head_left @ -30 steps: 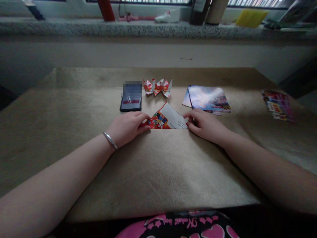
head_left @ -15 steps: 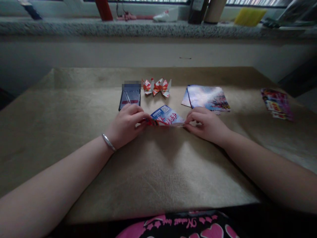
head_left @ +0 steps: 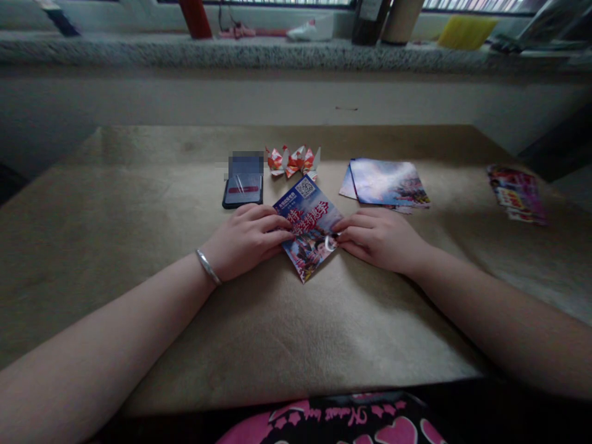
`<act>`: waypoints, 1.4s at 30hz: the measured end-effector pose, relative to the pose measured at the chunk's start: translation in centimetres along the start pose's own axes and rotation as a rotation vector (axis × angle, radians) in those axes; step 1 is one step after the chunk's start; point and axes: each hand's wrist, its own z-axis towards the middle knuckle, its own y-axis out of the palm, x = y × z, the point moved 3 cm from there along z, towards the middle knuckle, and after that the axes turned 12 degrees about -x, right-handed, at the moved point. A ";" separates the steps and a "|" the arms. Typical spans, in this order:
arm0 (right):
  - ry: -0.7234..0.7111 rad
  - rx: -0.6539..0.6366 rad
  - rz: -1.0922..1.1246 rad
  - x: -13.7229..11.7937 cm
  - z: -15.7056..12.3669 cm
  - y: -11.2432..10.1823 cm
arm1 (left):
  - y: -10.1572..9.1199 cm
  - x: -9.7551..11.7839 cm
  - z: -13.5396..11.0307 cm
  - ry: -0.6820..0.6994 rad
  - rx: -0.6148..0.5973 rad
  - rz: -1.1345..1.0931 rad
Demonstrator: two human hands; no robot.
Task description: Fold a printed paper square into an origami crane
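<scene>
A square printed paper flyer (head_left: 309,216), blue and pink with red lettering and a QR code, lies turned as a diamond on the table. One corner points toward me. My left hand (head_left: 250,239), with a silver bangle at the wrist, grips its left corner, fingers over the top and the thumb hidden. At the right corner, my right hand (head_left: 377,237) holds the flyer with its fingers bent together. Just beyond the far corner stand folded red-and-white origami pieces (head_left: 296,161).
A phone (head_left: 243,185) lies beyond my left hand. Past my right hand rests a stack of printed sheets (head_left: 388,182), and farther right are more colourful papers (head_left: 518,194). Bottles (head_left: 370,21) and a yellow sponge-like block (head_left: 467,32) stand on the stone windowsill (head_left: 277,57).
The flyer was folded up with its near half raised; now it is opened out into a diamond with its near corner toward me. Both hands remain at its side corners.
</scene>
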 end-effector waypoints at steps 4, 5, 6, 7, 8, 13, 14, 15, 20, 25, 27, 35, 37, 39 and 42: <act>-0.025 -0.030 0.053 -0.1 0.1 0.2 | 0.0 0.3 0.2 0.069 -0.064 -0.029; -0.034 -0.031 0.068 -0.1 0.1 0.2 | 0.0 0.4 0.3 0.082 -0.076 -0.031; -0.044 -0.030 0.079 -0.2 0.1 0.3 | 0.0 0.4 0.3 0.088 -0.086 -0.030; -0.053 -0.026 0.086 -0.2 0.2 0.3 | 0.0 0.5 0.3 0.092 -0.094 -0.028; -0.062 -0.022 0.089 -0.3 0.2 0.4 | 0.0 0.5 0.3 0.094 -0.102 -0.027; -0.082 -0.029 0.106 -0.5 0.4 0.3 | 0.1 0.6 0.2 0.113 -0.116 -0.037; -0.079 -0.032 0.105 -0.5 0.4 0.3 | 0.1 0.7 0.2 0.118 -0.114 -0.043; -0.076 -0.036 0.103 -0.6 0.4 0.3 | 0.0 0.7 0.2 0.121 -0.107 -0.050; -0.046 -0.060 0.107 -0.6 0.5 0.4 | -0.4 1.1 0.3 0.121 -0.060 -0.043; -0.024 -0.052 0.105 -0.8 0.6 0.3 | -0.8 1.5 0.4 0.176 -0.031 0.016; -0.022 -0.044 0.094 -0.8 0.5 0.2 | -0.9 1.5 0.4 0.189 -0.034 0.020; -0.046 -0.046 0.078 -0.8 0.5 0.2 | -0.8 1.3 0.6 0.158 -0.129 -0.110; -0.031 -0.050 0.113 -0.8 0.6 0.2 | -0.7 1.2 0.6 0.155 -0.116 -0.151; -0.011 -0.048 0.160 -0.8 0.6 0.3 | -0.7 1.0 0.5 0.146 -0.102 -0.211; 0.017 -0.045 0.202 -0.8 0.5 0.3 | -0.6 0.8 0.5 0.112 -0.077 -0.281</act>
